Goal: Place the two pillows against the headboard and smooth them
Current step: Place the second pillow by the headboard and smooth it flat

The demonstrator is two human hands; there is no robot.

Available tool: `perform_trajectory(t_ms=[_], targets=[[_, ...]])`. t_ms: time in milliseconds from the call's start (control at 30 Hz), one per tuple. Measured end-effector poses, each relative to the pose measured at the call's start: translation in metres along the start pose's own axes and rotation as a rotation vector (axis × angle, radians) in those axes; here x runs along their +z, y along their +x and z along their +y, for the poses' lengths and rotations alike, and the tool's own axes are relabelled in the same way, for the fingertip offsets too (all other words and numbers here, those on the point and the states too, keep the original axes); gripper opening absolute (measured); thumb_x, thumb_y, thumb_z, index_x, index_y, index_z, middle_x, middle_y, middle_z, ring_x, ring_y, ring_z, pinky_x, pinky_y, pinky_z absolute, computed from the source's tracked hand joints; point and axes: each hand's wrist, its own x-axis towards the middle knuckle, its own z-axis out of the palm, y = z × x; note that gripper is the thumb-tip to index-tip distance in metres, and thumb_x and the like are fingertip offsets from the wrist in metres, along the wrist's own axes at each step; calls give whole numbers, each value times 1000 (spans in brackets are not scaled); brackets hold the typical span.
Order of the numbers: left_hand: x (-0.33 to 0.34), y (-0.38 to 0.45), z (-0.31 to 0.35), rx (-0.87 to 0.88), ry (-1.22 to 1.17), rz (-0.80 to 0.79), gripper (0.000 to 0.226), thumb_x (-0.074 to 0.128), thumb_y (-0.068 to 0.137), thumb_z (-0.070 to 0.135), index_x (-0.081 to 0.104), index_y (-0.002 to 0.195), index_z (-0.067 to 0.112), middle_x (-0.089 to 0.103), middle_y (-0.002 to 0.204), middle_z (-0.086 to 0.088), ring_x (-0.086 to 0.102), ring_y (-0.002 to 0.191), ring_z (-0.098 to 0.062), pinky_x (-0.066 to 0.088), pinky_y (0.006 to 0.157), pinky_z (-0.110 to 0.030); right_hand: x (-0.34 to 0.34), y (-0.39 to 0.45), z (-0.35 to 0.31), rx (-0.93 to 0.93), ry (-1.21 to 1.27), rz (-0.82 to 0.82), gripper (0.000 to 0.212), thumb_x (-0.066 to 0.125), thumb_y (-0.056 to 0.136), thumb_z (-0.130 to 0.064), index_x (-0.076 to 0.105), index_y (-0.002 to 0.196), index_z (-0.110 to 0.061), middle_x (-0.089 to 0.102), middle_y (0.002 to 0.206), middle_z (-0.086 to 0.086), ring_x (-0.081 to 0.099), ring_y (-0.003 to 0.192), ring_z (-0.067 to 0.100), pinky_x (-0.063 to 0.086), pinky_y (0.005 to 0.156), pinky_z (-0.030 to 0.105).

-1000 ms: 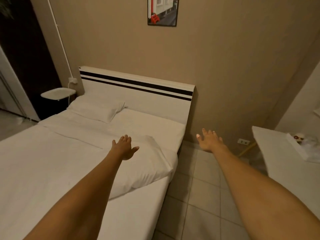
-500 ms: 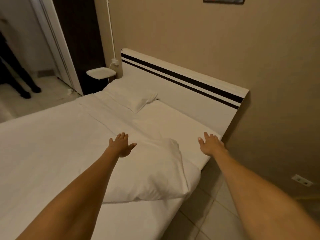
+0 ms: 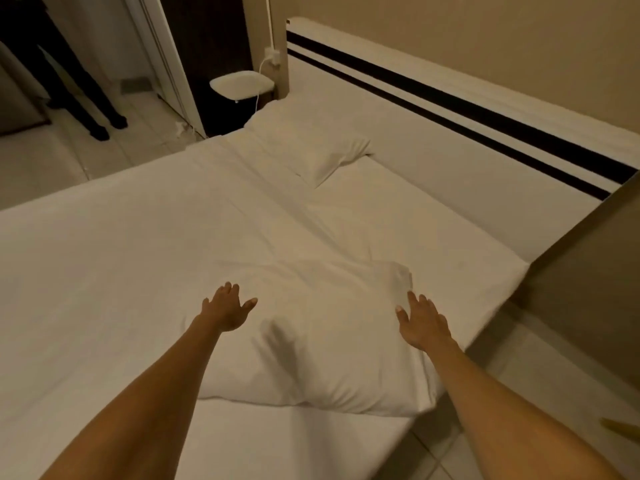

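A white pillow (image 3: 322,344) lies flat near the bed's right edge, well short of the headboard (image 3: 450,133). My left hand (image 3: 227,308) hovers over its left side, fingers spread, holding nothing. My right hand (image 3: 420,323) is open above the pillow's right edge. A second white pillow (image 3: 308,147) rests at the far left of the bed, against the white headboard with its two black stripes.
The white bed sheet (image 3: 121,254) covers the mattress. A small white bedside shelf (image 3: 242,85) with a cable stands beyond the far pillow. A person's dark legs (image 3: 86,98) stand in the doorway at upper left. Tiled floor (image 3: 554,368) runs along the bed's right side.
The view has tilted down and moved closer over the bed. Both hands have moved in over the near pillow, the right one coming from beside the bed to the pillow's right edge.
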Motion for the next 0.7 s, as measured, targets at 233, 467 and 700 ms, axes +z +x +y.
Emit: perform_trajectory(t_ms=[233, 467, 700], targets=[[65, 85, -26, -72, -158, -106, 75, 31, 98, 53, 17, 152, 3, 11, 162, -14, 12, 151, -27, 19, 119, -49, 74, 85, -15, 55, 121, -45, 62, 25, 100, -46, 16, 154, -15, 16, 161, 14, 17, 148, 31, 20, 118, 46], [121, 176, -61, -258, -347, -73, 74, 45, 95, 50, 31, 145, -3, 32, 150, -23, 34, 138, -38, 32, 111, -50, 147, 148, -4, 252, 219, -16, 66, 31, 98, -48, 12, 154, -19, 13, 158, 24, 18, 146, 38, 22, 117, 50], [146, 224, -85, -457, -311, -42, 88, 47, 89, 61, 23, 149, 1, 12, 158, -25, 15, 147, -38, 20, 116, -56, 184, 186, 5, 421, 356, 84, 82, 42, 94, -50, -4, 154, -20, 31, 144, 34, 41, 127, 49, 35, 106, 54]])
